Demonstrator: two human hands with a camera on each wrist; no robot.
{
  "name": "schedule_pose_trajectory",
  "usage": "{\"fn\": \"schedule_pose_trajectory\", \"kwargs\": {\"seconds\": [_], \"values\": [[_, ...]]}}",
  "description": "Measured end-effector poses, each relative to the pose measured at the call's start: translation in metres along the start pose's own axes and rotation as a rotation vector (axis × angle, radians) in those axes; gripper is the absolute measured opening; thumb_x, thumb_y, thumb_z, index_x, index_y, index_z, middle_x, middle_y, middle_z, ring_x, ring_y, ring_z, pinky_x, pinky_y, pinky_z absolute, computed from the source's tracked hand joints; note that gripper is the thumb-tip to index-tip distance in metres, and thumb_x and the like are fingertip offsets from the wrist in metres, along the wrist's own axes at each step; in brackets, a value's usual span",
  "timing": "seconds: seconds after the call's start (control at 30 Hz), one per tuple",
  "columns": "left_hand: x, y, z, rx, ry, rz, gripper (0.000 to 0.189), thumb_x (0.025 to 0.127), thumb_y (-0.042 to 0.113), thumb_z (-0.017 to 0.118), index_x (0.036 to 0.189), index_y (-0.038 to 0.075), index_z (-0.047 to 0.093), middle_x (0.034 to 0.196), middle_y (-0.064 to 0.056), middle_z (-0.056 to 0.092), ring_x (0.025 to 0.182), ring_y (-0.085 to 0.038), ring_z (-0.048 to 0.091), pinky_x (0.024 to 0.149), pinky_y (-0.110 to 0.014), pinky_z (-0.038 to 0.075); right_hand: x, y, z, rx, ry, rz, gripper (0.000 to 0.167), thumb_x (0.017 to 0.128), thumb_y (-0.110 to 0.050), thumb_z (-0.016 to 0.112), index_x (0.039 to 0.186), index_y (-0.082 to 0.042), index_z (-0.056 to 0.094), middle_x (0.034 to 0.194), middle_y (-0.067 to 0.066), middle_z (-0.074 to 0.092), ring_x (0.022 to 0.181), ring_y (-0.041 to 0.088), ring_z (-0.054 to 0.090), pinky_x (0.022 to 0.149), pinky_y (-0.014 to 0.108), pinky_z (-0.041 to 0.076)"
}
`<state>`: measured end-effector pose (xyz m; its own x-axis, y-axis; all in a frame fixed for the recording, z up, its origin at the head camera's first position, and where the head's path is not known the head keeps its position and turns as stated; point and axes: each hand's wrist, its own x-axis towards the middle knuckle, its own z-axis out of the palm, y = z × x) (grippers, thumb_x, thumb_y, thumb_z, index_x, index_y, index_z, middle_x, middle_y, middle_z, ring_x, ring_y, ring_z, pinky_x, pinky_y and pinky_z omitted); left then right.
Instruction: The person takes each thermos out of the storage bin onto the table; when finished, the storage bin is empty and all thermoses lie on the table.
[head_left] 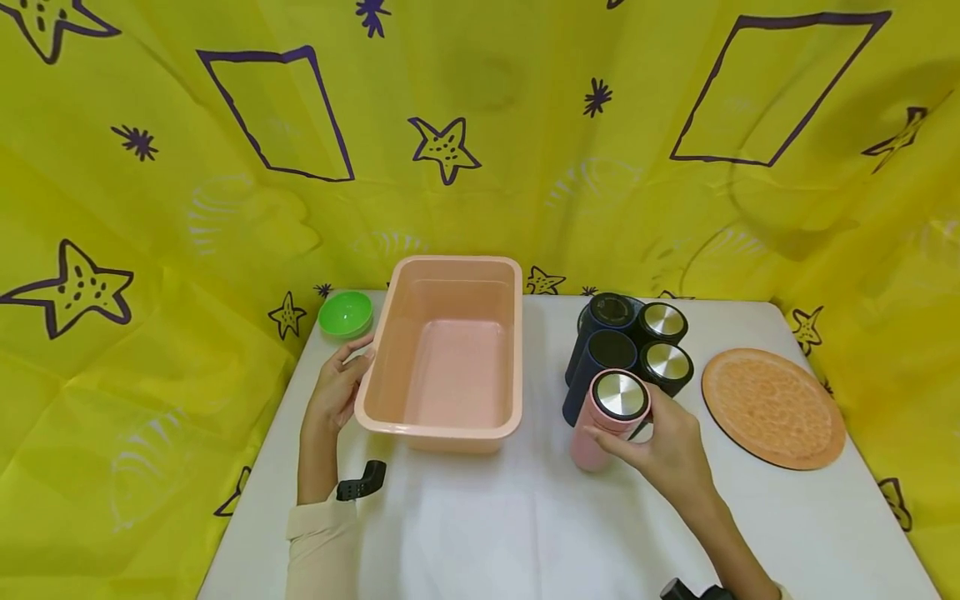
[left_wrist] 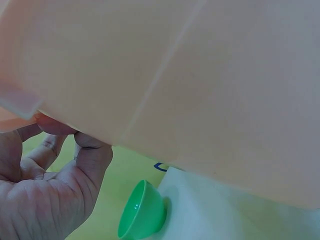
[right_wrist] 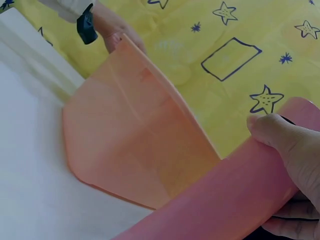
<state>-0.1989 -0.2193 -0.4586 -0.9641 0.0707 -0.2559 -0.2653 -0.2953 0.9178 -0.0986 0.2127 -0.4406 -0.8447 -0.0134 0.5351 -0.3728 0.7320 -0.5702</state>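
A peach plastic basin (head_left: 438, 431) stands in the middle of the white table, its inside bare. My left hand (head_left: 337, 390) grips the basin's left rim; in the left wrist view the thumb and fingers (left_wrist: 92, 160) pinch its edge. To the basin's right, my right hand (head_left: 675, 446) holds a pink thermos bottle (head_left: 591, 450) with a silver-topped lid, fingers wrapped around its upper part. Whether the bottle's base touches the table I cannot tell. Behind it cluster several dark thermos bottles, including a navy one (head_left: 611, 350) and a silver-lidded one (head_left: 666, 361).
A green bowl (head_left: 346, 314) sits at the back left, close behind my left hand. At the right lies a round orange-brown board or mat (head_left: 776, 408). Yellow patterned cloth (head_left: 495, 217) rises behind and beside the white table (head_left: 480, 533).
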Motion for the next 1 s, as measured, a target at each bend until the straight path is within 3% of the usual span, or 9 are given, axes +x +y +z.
{"fn": "schedule_pose_trajectory", "kwargs": {"seconds": [0.43,0.7,1.0], "values": [[0.0,0.0,0.0,0.024,-0.012,0.006,0.042,0.102,0.015,0.051,0.143,0.01,0.042,0.102,0.002,0.071,0.085,-0.011,0.07,0.072,-0.027,0.059,-0.012,0.011,0.016,0.002,0.024,0.05,0.072,0.053,-0.015,0.096,0.114,0.001,0.061,0.098,0.011,0.071,0.081,0.023,0.067,0.068,0.006,0.048],[0.0,0.0,0.0,0.011,-0.006,0.006,0.042,0.102,0.014,0.051,0.142,0.009,0.042,0.101,0.002,0.071,0.085,-0.011,0.07,0.072,-0.026,0.059,-0.013,0.012,0.017,-0.003,-0.006,0.082,0.071,0.056,-0.014,0.095,0.114,0.003,0.057,0.096,0.015,0.071,0.08,0.027,0.071,0.061,0.035,0.058],[0.001,-0.002,0.0,0.001,-0.012,0.009,0.041,0.102,0.013,0.052,0.141,0.009,0.043,0.1,0.002,0.072,0.083,-0.01,0.07,0.071,-0.025,0.059,-0.016,0.013,0.015,-0.015,-0.015,0.095,0.072,0.055,-0.017,0.095,0.113,0.002,0.057,0.094,0.017,0.071,0.079,0.031,0.072,0.058,0.029,0.056]]}}
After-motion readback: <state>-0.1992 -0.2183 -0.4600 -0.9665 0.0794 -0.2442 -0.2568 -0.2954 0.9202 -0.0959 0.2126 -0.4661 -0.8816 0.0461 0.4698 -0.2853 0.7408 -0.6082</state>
